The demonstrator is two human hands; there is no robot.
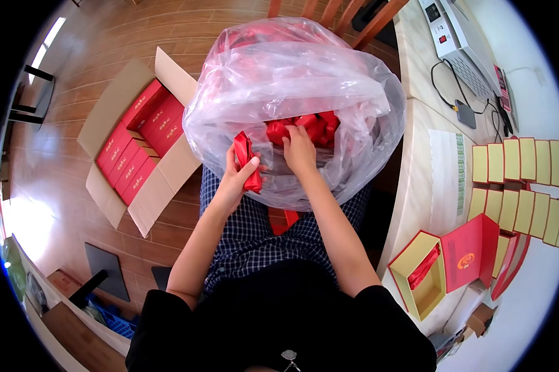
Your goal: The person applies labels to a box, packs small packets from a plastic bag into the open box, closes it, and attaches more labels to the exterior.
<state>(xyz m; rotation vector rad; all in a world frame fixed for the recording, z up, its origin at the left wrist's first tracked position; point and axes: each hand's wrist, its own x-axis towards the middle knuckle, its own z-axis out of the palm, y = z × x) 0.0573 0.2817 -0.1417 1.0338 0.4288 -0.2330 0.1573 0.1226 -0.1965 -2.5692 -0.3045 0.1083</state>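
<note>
My left hand (237,178) is closed around shiny red foil packets (244,154), held upright at the near left of the bag's mouth; how many is hard to make out. A large clear plastic bag (292,80) rests before me at my lap, its opening towards me. Inside lie several more red foil packets (310,129). My right hand (300,152) reaches into that opening, its fingers closed on one red packet (278,131) at the pile's left side. Another bit of red (283,221) shows below the bag, between my legs.
Left on the floor stands an open cardboard carton (168,189) holding red boxes (121,162). On the right-hand counter (416,167) are an open red gift box (419,273) with a red packet inside, rows of yellow-sided boxes (518,158), a label sheet (447,177) and a white machine (459,46) with cables.
</note>
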